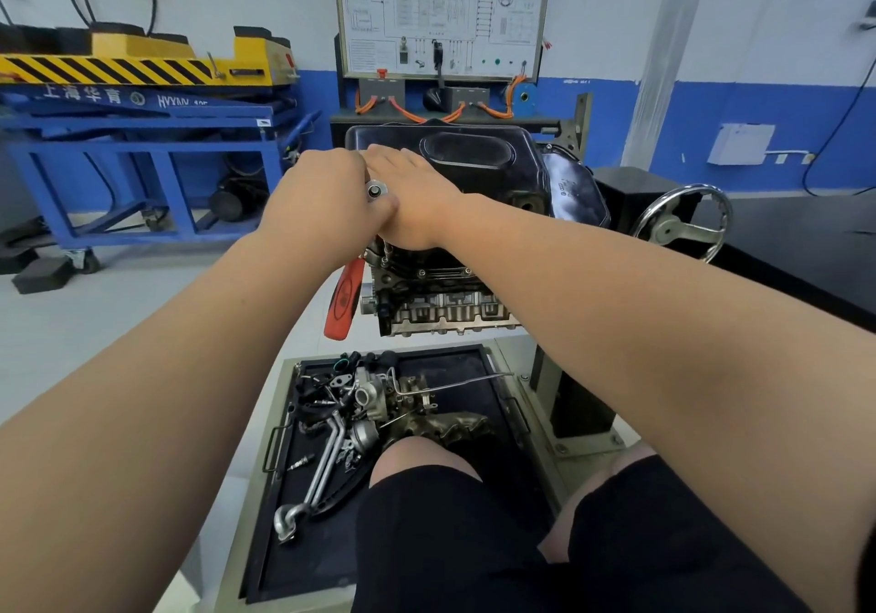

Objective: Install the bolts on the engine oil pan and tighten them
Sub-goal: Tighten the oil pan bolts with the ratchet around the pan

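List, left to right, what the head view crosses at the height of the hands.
Blue steel lift table with a yellow-black hazard top → left hand gripping the red-handled ratchet wrench → right hand laid flat → black engine oil pan → silver spoked handwheel → white wall box.

"上海华育" on blue lift [142, 116]

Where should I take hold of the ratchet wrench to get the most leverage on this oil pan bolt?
Grip the red handle of the ratchet wrench, coming from the near left. It slopes down bare, clear of the engine, whereas the left hand holds up by the head, at the edge of the oil pan.
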A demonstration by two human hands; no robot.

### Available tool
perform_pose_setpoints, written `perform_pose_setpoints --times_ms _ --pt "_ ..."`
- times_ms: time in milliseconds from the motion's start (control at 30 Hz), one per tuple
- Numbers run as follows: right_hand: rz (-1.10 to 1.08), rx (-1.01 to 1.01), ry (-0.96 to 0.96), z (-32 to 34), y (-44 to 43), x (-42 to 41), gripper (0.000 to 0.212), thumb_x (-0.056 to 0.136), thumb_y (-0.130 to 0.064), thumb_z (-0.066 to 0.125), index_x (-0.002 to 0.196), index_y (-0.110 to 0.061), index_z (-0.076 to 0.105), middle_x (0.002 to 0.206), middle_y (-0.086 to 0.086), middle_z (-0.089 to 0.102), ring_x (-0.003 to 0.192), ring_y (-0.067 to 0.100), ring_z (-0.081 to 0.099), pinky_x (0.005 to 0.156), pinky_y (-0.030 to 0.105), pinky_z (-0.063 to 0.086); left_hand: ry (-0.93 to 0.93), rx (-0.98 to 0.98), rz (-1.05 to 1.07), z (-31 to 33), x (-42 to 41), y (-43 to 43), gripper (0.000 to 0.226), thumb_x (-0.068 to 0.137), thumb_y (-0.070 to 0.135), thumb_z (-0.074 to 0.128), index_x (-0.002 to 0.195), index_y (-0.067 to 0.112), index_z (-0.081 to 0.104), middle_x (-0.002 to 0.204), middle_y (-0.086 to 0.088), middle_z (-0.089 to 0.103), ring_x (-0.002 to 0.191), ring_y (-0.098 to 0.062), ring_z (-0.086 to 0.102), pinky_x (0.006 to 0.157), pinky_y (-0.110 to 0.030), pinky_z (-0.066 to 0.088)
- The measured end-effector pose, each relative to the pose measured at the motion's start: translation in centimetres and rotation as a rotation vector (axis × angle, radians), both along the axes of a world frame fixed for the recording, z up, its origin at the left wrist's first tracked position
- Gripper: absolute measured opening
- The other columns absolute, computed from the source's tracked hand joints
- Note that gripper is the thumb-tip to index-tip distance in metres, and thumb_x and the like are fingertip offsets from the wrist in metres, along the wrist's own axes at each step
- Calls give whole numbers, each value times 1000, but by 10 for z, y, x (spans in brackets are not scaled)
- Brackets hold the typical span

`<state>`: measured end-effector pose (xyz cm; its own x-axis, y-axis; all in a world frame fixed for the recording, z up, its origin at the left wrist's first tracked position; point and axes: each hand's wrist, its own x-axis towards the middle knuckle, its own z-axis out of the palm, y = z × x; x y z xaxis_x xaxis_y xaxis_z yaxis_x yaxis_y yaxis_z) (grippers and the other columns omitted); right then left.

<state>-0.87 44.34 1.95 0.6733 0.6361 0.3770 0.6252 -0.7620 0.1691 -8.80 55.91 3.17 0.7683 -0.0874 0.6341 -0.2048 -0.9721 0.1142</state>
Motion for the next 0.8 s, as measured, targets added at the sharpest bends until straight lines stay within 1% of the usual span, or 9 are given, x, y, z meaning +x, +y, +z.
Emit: perform_pose_setpoints --times_ms 100,200,333,567,633,700,800 --pt "-8 6 9 -1 0 1 69 92 -28 41 152 -14 12 158 3 15 146 23 5 118 44 4 3 -3 0 0 1 -1 31 86 36 55 84 6 62 72 -10 59 67 -24 54 52 -30 37" --pt "-3 32 19 0 0 1 68 92 -30 41 151 -12 14 158 6 17 146 24 6 118 43 4 1 -2 -2 1 2 -1 31 86 36 55 81 6 61 68 -8 56 64 -23 53 48 -28 32" --pt "6 44 26 0 0 1 66 92 -30 41 151 -12 16 157 6 18 146 24 7 118 43 4 -6 -12 -7 1 2 -1 31 85 36 57 78 6 60 65 -8 54 62 -22 51 46 -27 29" --pt "-4 27 18 -3 1 -1 67 92 -30 39 152 -13 13 158 5 15 146 24 5 118 44 3 -2 -21 -2 -1 0 0 31 86 37 57 81 6 60 67 -8 56 62 -20 50 45 -26 29" --pt "-8 10 8 -3 1 -1 66 92 -30 39 152 -14 13 158 4 15 146 24 4 118 44 3 12 -48 -22 -2 0 0 29 85 37 58 83 8 60 70 -7 58 66 -22 52 48 -28 32" --pt "-2 -1 -5 -2 0 -3 67 93 -33 40 151 -14 14 157 4 16 146 25 5 118 44 4 27 -68 -56 -2 -2 1 25 85 35 59 87 10 61 74 -6 60 72 -24 55 56 -29 36" --pt "0 -16 -13 0 -7 -5 77 90 -46 48 151 -14 14 157 5 17 145 26 8 117 43 5 56 9 -109 -1 -6 3 26 87 31 61 105 12 66 93 -8 66 82 -23 55 68 -31 41"
